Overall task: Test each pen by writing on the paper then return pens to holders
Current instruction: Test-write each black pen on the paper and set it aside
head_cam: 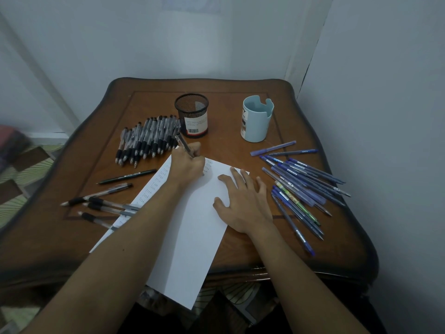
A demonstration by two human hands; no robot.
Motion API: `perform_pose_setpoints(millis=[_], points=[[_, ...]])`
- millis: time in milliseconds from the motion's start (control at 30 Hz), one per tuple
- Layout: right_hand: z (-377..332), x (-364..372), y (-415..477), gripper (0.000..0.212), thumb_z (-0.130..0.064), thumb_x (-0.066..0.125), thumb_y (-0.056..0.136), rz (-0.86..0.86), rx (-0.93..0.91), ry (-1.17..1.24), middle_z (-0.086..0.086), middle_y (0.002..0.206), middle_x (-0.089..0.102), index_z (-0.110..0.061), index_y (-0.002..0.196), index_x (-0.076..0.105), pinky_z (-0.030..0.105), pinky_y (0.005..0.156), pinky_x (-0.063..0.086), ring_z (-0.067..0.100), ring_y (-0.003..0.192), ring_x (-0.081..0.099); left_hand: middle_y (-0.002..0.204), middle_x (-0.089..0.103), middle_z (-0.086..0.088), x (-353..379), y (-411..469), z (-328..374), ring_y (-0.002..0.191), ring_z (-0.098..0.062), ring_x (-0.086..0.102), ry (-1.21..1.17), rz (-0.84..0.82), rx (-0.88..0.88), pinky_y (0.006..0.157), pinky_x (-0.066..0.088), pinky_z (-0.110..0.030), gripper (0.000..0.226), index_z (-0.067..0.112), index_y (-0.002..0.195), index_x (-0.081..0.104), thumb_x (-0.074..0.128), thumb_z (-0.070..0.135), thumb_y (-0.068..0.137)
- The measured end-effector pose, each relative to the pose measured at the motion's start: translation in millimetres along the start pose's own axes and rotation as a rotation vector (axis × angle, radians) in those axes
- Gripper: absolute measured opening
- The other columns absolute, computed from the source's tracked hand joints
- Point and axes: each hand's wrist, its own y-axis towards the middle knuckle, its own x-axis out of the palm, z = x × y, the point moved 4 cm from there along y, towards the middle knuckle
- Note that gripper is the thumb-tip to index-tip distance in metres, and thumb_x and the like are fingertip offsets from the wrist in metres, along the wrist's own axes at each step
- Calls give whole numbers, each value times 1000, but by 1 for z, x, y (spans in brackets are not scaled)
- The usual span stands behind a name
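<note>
My left hand (186, 166) grips a clear black-grip pen (182, 141) with its tip on the white paper (192, 227), near a column of small written words. My right hand (243, 203) lies flat on the sheet's right side, fingers spread, pressing it down. A black mesh holder (192, 114) and a pale blue holder (256, 120) stand at the back of the table; I see no pens in either. A row of black pens (144, 138) lies left of the mesh holder. Several blue pens (303, 182) are scattered on the right.
Several more black pens (103, 201) lie at the left, beside and partly under the paper. The wooden table (240, 150) has a raised dark rim. The paper overhangs the near edge. Walls close in behind and at the right.
</note>
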Motion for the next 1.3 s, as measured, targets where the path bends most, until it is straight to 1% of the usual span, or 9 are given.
perform_pose_setpoints(millis=[200, 433, 600, 733, 833, 967, 1133, 1200, 1300], points=[[0, 0, 0, 70, -62, 26, 87, -2, 1, -2, -3, 167, 10, -38, 152, 26, 55, 120, 1, 20, 154, 4, 48, 28, 9, 2, -1, -1, 48, -6, 30, -5, -27, 16, 44, 24, -12, 35, 13, 54, 32, 46, -15, 71], [0, 0, 0, 70, -63, 25, 86, -1, 1, -2, -3, 167, 10, -38, 152, 26, 54, 120, 1, 20, 154, 4, 52, 31, 1, 2, 0, -2, 50, -6, 31, 18, -41, 12, 48, 25, -16, 32, 10, 57, 35, 46, -14, 73], [0, -1, 0, 70, -62, 26, 86, 0, 4, 2, -3, 167, 12, -38, 151, 27, 54, 120, 1, 20, 153, 4, 59, 47, -5, -5, 6, -6, 58, -12, 44, -125, -32, -110, 58, 40, -33, 21, 5, 63, 47, 51, -12, 74], [0, 0, 0, 67, -62, 28, 88, 2, 6, 0, -3, 167, 12, -39, 151, 26, 54, 120, 0, 20, 153, 4, 77, 55, 5, -13, 9, -8, 72, -16, 51, -284, 80, -175, 72, 46, -37, 11, 24, 85, 56, 57, 13, 86], [0, 0, 1, 65, -63, 31, 90, -1, 11, -15, -4, 167, 11, -40, 151, 25, 54, 120, 0, 20, 153, 4, 80, 49, 0, -18, 5, -2, 69, -10, 46, -160, 179, -104, 66, 44, -19, 21, 17, 105, 52, 55, 37, 101], [0, 0, 1, 64, -63, 31, 91, 3, 11, -18, -4, 167, 11, -40, 151, 25, 53, 121, 0, 20, 154, 5, 67, 55, -19, -31, 8, -8, 57, -21, 50, -44, 197, -42, 56, 46, -43, 52, 5, 91, 52, 41, 55, 102], [0, -1, 1, 61, -62, 34, 94, -1, 12, -28, -4, 167, 10, -40, 150, 25, 52, 121, -1, 20, 154, 4, 63, 61, -14, -58, 11, -8, 53, -18, 58, 57, 235, 25, 54, 49, -36, 49, 2, 75, 56, 50, 42, 103], [0, -1, 1, 62, -63, 33, 93, 2, 14, -29, -4, 167, 11, -40, 150, 25, 53, 121, -1, 20, 153, 4, 66, 63, -12, -72, 15, -12, 60, -27, 62, 117, 283, 15, 57, 52, -34, 47, 4, 78, 62, 49, 42, 103], [-1, -2, 1, 64, -64, 30, 91, -2, 14, -23, -5, 167, 12, -40, 150, 26, 53, 121, 0, 20, 153, 5, 72, 65, -7, -96, 22, -17, 65, -26, 66, 204, 383, -42, 63, 50, -14, 45, 9, 90, 69, 47, 46, 103]])
